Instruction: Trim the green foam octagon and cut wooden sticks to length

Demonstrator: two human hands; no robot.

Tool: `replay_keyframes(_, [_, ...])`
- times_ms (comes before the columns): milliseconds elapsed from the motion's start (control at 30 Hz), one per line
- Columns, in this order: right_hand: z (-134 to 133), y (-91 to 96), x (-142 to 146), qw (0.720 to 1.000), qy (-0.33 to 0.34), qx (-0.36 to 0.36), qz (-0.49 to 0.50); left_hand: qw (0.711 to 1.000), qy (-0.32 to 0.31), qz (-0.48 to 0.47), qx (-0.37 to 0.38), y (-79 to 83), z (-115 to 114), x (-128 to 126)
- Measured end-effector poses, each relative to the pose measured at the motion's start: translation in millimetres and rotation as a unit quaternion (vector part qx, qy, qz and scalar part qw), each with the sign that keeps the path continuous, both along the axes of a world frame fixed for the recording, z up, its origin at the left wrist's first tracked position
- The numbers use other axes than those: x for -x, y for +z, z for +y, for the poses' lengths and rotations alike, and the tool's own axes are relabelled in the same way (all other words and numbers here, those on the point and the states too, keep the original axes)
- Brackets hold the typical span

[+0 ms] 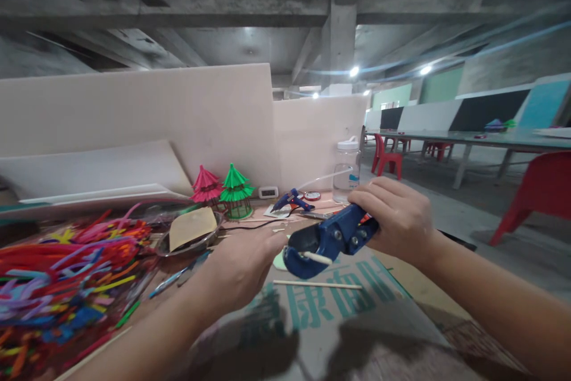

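My right hand (397, 214) is wrapped round the handles of a blue pipe cutter (332, 232), held above the cardboard. A short pale wooden stick (317, 258) pokes out of the cutter's curved jaw. On the jaw's other side is my left hand (250, 259), closed, with its fingertips pinching at the stick; the fingers hide the pinched end. Below the cutter a longer wooden stick (317, 285) lies across the printed cardboard (312, 321). Partly behind the jaw is a pale green round piece (280, 261).
Colourful pipe cleaners (66, 286) heap at left, near a metal bowl (165, 246) with a tan block. Behind stand pink (206, 183) and green (237, 188) small towers, a blue glue gun (292, 201) and a water bottle (345, 176). White boards (134, 113) rise behind the table.
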State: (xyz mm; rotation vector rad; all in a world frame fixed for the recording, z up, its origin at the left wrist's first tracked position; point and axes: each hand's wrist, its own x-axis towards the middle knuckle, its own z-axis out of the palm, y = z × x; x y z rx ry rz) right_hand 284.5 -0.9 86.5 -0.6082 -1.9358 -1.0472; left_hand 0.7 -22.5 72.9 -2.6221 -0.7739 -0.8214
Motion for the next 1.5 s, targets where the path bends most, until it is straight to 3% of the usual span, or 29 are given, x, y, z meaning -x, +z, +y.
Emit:
replay_keyframes(67, [3.6, -0.8, -0.4, 1.000, -0.025, 0.010, 0.007, 1.000, -0.001, 0.010, 0.028, 1.8, -3.3, -5.0])
replay_keyframes(167, [10.0, -6.4, 0.4, 0.998, -0.026, 0.049, 0.007, 0.998, 0.045, 0.009, 0.048, 3.1, -7.9, -10.6])
replay_keyframes(400, [30.0, -33.7, 6.4, 0.975, 0.001, 0.217, 0.040, 0.980, 0.171, 0.017, 0.101, 1.3, -6.4, -14.5])
replay_keyframes(500, [33.6, -40.8, 11.0, 0.950, 0.002, 0.309, 0.051, 0.971, 0.180, 0.018, 0.157, 2.5, -5.5, -15.9])
replay_keyframes(633, [31.1, -45.4, 20.8, 0.895, -0.021, 0.441, 0.067, 0.955, 0.181, 0.009, 0.236, 3.5, -4.6, -17.5])
replay_keyframes(733, [25.1, -49.0, 28.7, 0.861, -0.043, 0.500, 0.080, 0.946, 0.157, -0.065, 0.277, 4.9, 1.0, -12.1])
replay_keyframes(867, [13.5, -54.2, 37.7, 0.842, -0.043, 0.534, 0.058, 0.916, 0.026, -0.204, 0.345, 11.5, 12.7, 5.4])
replay_keyframes(967, [6.2, -58.4, 41.8, 0.839, -0.040, 0.542, 0.030, 0.846, -0.084, -0.193, 0.489, 17.0, 16.8, 15.7])
replay_keyframes(1067, [2.7, -63.1, 42.7, 0.837, -0.009, 0.547, 0.016, 0.782, -0.115, -0.172, 0.588, 17.6, 17.1, 17.7])
replay_keyframes(1233, [2.1, -68.8, 41.5, 0.844, 0.014, 0.536, 0.023, 0.723, -0.173, -0.188, 0.642, 9.4, 18.1, 12.8])
replay_keyframes(1300, [4.7, -68.8, 41.4, 0.846, 0.013, 0.531, 0.031, 0.715, -0.158, -0.207, 0.649, 7.7, 17.4, 10.0])
replay_keyframes(1400, [12.8, -66.3, 40.0, 0.833, -0.029, 0.549, 0.065, 0.719, -0.066, -0.212, 0.659, 8.5, 14.3, 4.7])
replay_keyframes(1500, [22.1, -62.1, 33.1, 0.815, -0.071, 0.565, 0.106, 0.757, 0.011, -0.192, 0.625, 8.9, 11.9, -2.4])
